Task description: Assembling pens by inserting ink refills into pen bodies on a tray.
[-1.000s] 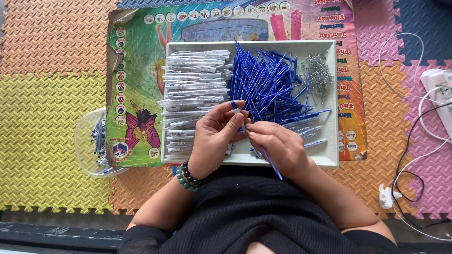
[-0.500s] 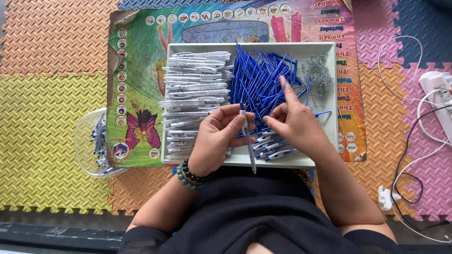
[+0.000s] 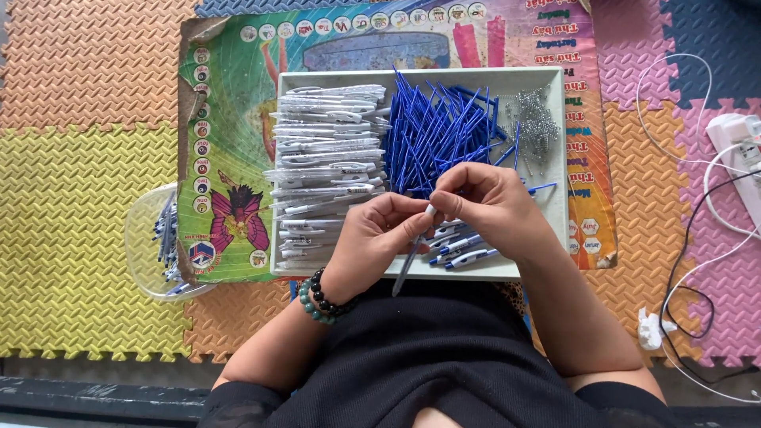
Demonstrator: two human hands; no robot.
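Head view: both hands pinch a pen over the tray's near edge

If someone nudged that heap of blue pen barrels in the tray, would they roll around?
Probably only a little: the blue pen barrels are thin, round tubes, apt to roll, but they lie crisscrossed and the white tray wall hems them in. They look light and stiff, likely slippery plastic.

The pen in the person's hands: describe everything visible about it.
The pen is slim, with a pale grey-white barrel that looks like plastic. It slants, upper end toward the tray, lower end over the black clothing. The left hand wraps its middle; the right hand pinches its upper tip with fingertips. Whether it is fully assembled cannot be told.
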